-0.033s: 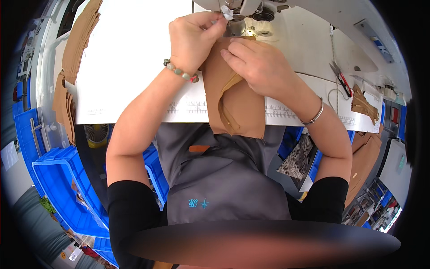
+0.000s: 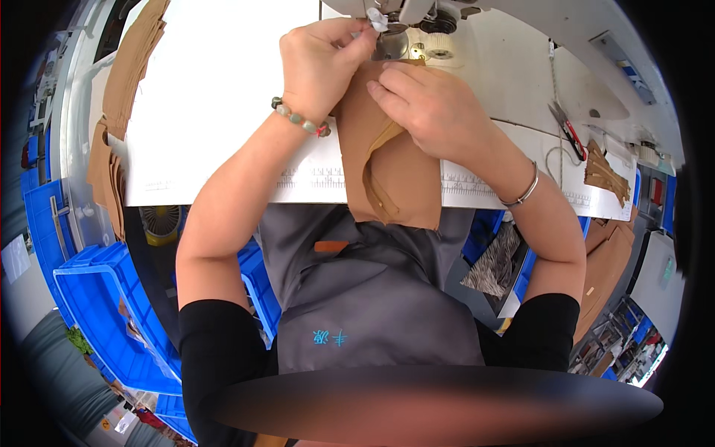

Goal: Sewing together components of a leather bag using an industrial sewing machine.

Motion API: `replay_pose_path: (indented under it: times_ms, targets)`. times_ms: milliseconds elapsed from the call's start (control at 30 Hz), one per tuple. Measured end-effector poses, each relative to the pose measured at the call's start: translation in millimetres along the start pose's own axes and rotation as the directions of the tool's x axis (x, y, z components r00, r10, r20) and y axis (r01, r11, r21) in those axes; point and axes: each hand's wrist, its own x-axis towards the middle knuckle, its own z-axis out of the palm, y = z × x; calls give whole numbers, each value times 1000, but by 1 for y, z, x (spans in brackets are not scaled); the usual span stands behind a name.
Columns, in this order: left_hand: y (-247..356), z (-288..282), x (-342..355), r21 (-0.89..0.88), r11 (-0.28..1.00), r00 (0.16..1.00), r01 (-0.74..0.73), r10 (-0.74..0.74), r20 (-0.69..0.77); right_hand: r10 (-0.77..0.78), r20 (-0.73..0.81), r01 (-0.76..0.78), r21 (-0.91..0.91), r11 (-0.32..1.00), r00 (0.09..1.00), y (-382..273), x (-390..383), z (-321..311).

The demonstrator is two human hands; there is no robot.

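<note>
A brown fabric piece (image 2: 408, 182) hangs over the front edge of the white sewing table (image 2: 216, 97), with a folded strip curling down its middle. Its upper end lies just in front of the sewing machine's foot area (image 2: 392, 46). My right hand (image 2: 436, 115) rests on that upper end, fingers bent and closed on the fabric near its top edge. Beside the needle area, my left hand (image 2: 320, 59) pinches with thumb and forefinger, close to a small white wad (image 2: 377, 19) on the machine. Whatever sits between those fingertips is too small to make out.
Stacked brown fabric pieces (image 2: 134, 67) lie along the table's left side. Red-handled scissors (image 2: 570, 134) and brown scraps (image 2: 605, 175) are at the right, near a grey cord. Blue crates (image 2: 112, 298) stand below on the left. A ruler strip runs along the front edge.
</note>
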Motion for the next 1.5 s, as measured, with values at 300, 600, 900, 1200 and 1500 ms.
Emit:
replay_pose_path:
  times_ms: [300,600,900,1200,1500]
  targets:
    - [-15,-3,1,-38,998,999,44,-44,-2,-6,-49,6,2,1000,999,1,-3,3]
    - [-17,-1,2,-21,998,998,56,-56,-8,8,-58,-8,-5,1000,998,-1,-1,4]
    - [-8,-18,-1,172,983,988,67,-90,127,-6,-73,4,-26,1000,997,-1,-1,0]
    - [-13,-37,38,388,921,941,13,-142,307,-5,-63,7,29,1000,998,0,0,3]
    - [-66,-18,68,577,721,922,-384,336,194,36,41,-41,110,993,998,-1,-3,-4]
